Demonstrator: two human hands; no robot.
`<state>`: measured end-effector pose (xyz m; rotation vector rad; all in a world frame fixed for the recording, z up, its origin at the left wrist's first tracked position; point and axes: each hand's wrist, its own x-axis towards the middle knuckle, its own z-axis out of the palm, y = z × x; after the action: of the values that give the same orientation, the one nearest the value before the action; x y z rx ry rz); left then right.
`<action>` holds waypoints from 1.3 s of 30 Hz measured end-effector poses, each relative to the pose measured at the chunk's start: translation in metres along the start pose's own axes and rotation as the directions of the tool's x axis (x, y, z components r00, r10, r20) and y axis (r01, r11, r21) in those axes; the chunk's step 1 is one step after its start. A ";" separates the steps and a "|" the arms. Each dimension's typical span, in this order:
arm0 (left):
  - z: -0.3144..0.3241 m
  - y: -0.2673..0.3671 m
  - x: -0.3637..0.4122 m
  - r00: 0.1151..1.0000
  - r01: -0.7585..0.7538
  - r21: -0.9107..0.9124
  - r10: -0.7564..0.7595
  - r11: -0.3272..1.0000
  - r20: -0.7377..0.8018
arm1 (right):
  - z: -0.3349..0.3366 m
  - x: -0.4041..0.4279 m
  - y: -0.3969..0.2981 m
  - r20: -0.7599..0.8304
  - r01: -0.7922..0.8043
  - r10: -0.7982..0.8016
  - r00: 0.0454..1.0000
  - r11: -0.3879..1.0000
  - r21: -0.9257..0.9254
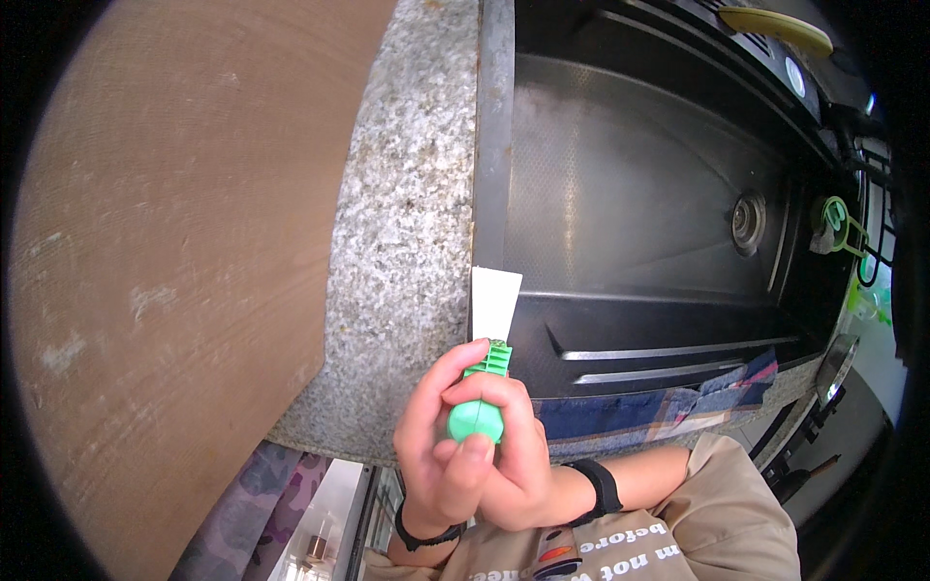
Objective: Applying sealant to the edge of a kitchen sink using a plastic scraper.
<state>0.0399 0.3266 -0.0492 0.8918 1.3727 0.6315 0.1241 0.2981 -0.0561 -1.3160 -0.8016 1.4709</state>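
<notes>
Both hands close around a green plastic handle [476,421], whose ribbed neck carries a flat white blade [496,301], so the tool looks like a scraper. My left hand [432,436] wraps the handle from the left, a fingertip at the neck. On the other side my right hand [512,436] curls its fingers over the handle. The blade lies over the rim [492,181] of a dark metal sink [625,167], along its joint with the speckled granite counter [407,196]. Whether the blade presses on the rim, I cannot tell.
A brown board-like panel [196,196] borders the counter at left. The sink has a drain [747,221] at its right end, near a green strainer [835,221]. Folded denim cloth [610,417] lines the front edge. A yellow handle [781,29] shows at top right.
</notes>
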 end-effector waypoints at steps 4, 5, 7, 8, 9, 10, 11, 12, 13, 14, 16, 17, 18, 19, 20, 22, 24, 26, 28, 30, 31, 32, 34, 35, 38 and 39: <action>0.000 -0.001 0.007 0.999 -0.043 -0.101 0.044 0.994 0.008 | 0.003 0.002 0.006 -0.045 0.022 -0.024 0.999 0.999 -0.042; -0.001 -0.003 0.011 0.995 -0.092 -0.139 0.098 0.986 0.035 | 0.003 0.004 0.008 -0.061 0.038 -0.042 0.997 0.997 -0.062; -0.001 0.000 0.015 0.995 -0.037 -0.171 0.052 0.985 0.082 | 0.002 0.006 0.011 -0.087 -0.013 0.018 0.996 0.998 0.058; 0.001 -0.001 0.017 0.992 -0.080 -0.144 0.093 0.986 0.088 | 0.000 0.007 0.012 -0.088 0.016 -0.012 0.996 0.999 0.038; 0.003 0.001 0.017 0.986 -0.123 -0.117 0.135 0.985 0.094 | -0.002 0.007 0.011 -0.088 0.044 -0.043 0.995 0.999 0.018; 0.003 0.002 0.016 0.986 -0.127 -0.112 0.138 0.986 0.091 | -0.002 0.005 0.011 -0.088 0.046 -0.045 0.995 0.999 0.015; 0.002 0.001 0.014 0.986 -0.128 -0.114 0.139 0.985 0.092 | -0.002 0.001 0.012 -0.058 0.013 -0.009 0.998 0.998 0.067; 0.000 0.001 0.010 0.984 -0.134 -0.089 0.142 0.987 0.103 | -0.002 -0.002 0.011 -0.026 -0.021 0.024 0.999 0.993 0.117; -0.002 0.000 0.007 0.983 -0.139 -0.063 0.145 0.988 0.115 | -0.002 -0.005 0.011 -0.026 -0.020 0.023 0.999 0.993 0.116; -0.002 -0.004 0.003 0.983 -0.157 -0.055 0.162 0.986 0.091 | -0.002 -0.008 0.010 -0.011 -0.008 0.009 1.000 0.995 0.100; -0.003 -0.009 -0.003 0.982 -0.170 -0.038 0.172 0.985 0.072 | -0.001 -0.009 0.007 -0.009 0.024 -0.024 1.000 0.998 0.058; -0.004 -0.010 -0.005 0.982 -0.184 -0.019 0.185 0.983 0.049 | -0.002 -0.010 0.007 -0.014 0.024 -0.023 1.000 0.998 0.058; -0.002 -0.010 -0.007 0.986 -0.164 -0.064 0.166 0.984 0.028 | -0.002 -0.011 0.008 0.005 0.032 -0.032 0.999 0.999 0.022; -0.001 -0.009 -0.007 0.986 -0.163 -0.062 0.165 0.985 0.031 | -0.003 -0.011 0.008 0.023 0.041 -0.041 0.999 0.999 -0.014; -0.001 -0.008 -0.005 0.987 -0.155 -0.073 0.158 0.985 0.043 | -0.003 -0.009 0.008 0.007 0.081 -0.081 0.997 0.995 -0.057; 0.000 -0.008 -0.001 0.987 -0.148 -0.078 0.152 0.986 0.050 | -0.004 -0.004 0.007 -0.009 0.057 -0.057 0.998 0.998 -0.030; 0.002 -0.008 0.007 0.985 -0.162 -0.074 0.165 0.984 0.040 | -0.005 0.000 0.012 -0.017 0.028 -0.027 0.999 1.000 0.012; 0.003 0.000 0.012 0.985 -0.156 -0.075 0.161 0.985 0.056 | -0.005 0.006 0.011 -0.019 0.031 -0.030 0.999 0.999 0.039; 0.004 0.002 0.018 0.981 -0.177 -0.069 0.182 0.982 0.068 | -0.006 0.012 0.009 -0.020 0.050 -0.048 0.999 0.997 0.064; 0.005 0.007 0.020 0.982 -0.163 -0.078 0.169 0.984 0.084 | -0.006 0.014 0.007 -0.015 0.030 -0.029 0.999 0.996 0.080; 0.005 0.009 0.022 0.983 -0.146 -0.086 0.154 0.985 0.097 | -0.007 0.015 0.006 -0.009 0.008 -0.008 1.000 0.995 0.096; 0.006 0.010 0.023 0.983 -0.147 -0.087 0.156 0.985 0.099 | -0.007 0.017 0.004 -0.010 0.010 -0.009 1.000 0.995 0.095; 0.006 0.012 0.025 0.983 -0.155 -0.071 0.161 0.985 0.092 | -0.008 0.021 -0.002 -0.038 0.014 -0.011 0.999 0.996 0.085; 0.007 0.014 0.027 0.982 -0.155 -0.070 0.161 0.985 0.096 | -0.009 0.024 -0.004 -0.042 0.015 -0.012 0.999 0.996 0.085; 0.009 0.018 0.035 0.983 -0.158 -0.059 0.163 0.986 0.081 | -0.011 0.033 -0.006 -0.034 0.003 -0.001 0.999 0.998 0.058; 0.010 0.019 0.035 0.989 -0.120 -0.072 0.126 0.990 0.081 | -0.011 0.034 -0.006 -0.041 -0.002 0.005 0.999 0.997 0.081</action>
<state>0.0560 0.3644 -0.0535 0.9442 1.2201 0.7211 0.1377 0.3308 -0.0642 -1.2833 -0.7056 1.4597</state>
